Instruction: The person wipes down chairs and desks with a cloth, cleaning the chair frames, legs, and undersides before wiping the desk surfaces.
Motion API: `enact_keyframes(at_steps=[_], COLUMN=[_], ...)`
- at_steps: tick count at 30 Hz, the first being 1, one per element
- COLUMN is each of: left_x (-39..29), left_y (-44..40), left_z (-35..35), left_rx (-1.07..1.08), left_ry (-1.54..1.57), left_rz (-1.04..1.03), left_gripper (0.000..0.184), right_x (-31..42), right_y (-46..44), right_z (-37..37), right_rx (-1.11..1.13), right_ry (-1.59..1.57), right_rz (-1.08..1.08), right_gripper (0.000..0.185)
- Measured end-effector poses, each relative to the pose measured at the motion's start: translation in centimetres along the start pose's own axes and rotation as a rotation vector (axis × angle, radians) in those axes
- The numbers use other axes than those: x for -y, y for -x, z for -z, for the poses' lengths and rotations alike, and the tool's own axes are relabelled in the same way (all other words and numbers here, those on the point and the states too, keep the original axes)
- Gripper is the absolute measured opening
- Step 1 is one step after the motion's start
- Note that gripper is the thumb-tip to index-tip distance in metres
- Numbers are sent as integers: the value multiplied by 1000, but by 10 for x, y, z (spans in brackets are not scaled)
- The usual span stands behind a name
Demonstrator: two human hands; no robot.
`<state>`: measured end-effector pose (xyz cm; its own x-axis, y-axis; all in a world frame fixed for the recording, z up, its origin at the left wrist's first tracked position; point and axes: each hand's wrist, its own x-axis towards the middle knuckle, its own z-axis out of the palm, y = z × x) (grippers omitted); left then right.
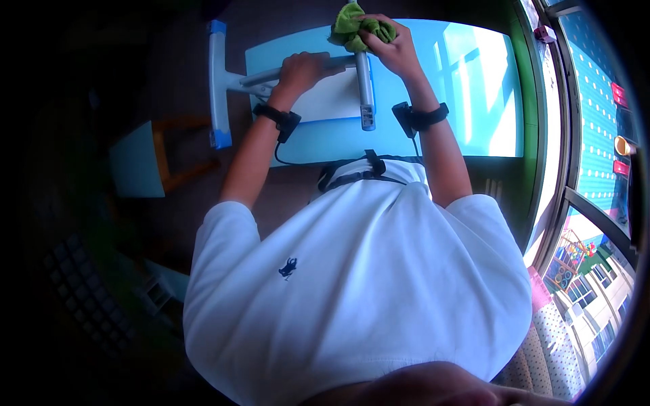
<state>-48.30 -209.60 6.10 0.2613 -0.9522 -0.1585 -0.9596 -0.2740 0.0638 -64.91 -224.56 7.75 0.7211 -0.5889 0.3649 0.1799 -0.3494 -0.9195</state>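
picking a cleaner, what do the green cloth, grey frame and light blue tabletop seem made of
Green cloth: probably microfibre or terry, matt, judging by its soft, bunched folds.
Grey frame: likely painted metal, with a satin sheen along its slim, rigid bars.
Light blue tabletop: perhaps laminate, smooth and fairly glossy, given the bright glare.

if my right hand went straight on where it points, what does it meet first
Past the green cloth it holds, your right hand would probably meet the gray metal tube first, though how deep each lies is hard to tell.
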Motion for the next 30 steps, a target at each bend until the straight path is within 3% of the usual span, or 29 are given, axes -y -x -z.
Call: enact_keyframes(at_steps=[2, 6, 8, 11, 14, 21, 23, 24, 26, 30], left_x=[0, 1, -1, -4, 3, -1, -2, -1, 1, -1], left_y=[1, -2, 2, -1, -2, 0, -1, -2, -1, 0], left_z=[-2, 1, 5, 12, 2, 0, 5, 4, 0, 4], left_rx=[-19, -16, -14, 96, 54, -18, 84, 86, 29, 47], left_ry=[-17, 35, 49, 36, 7, 46, 56, 51, 46, 18], left_rz=[-4, 3, 9, 66, 40, 23, 76, 72, 49, 63], left_gripper=[51, 53, 53, 48, 43, 58, 58, 58, 57, 56], right_x=[-3, 28, 21, 43, 42, 5, 21, 15, -10, -13], right_y=[-21, -26, -5, 32, 42, -35, -41, -35, -14, 44], right_z=[-1, 1, 2, 9, 7, -3, -2, -5, -11, -5], right_rx=[-29, -87, 66, 204, 212, -22, -92, -99, -147, -50], right_ry=[80, -59, 86, -15, 144, 372, 71, 69, -101, -226], right_rz=[-8, -157, -124, -173, -89, -20, -77, -78, 39, -230], right_gripper=[33, 23, 35, 38, 39, 37, 23, 23, 34, 41])
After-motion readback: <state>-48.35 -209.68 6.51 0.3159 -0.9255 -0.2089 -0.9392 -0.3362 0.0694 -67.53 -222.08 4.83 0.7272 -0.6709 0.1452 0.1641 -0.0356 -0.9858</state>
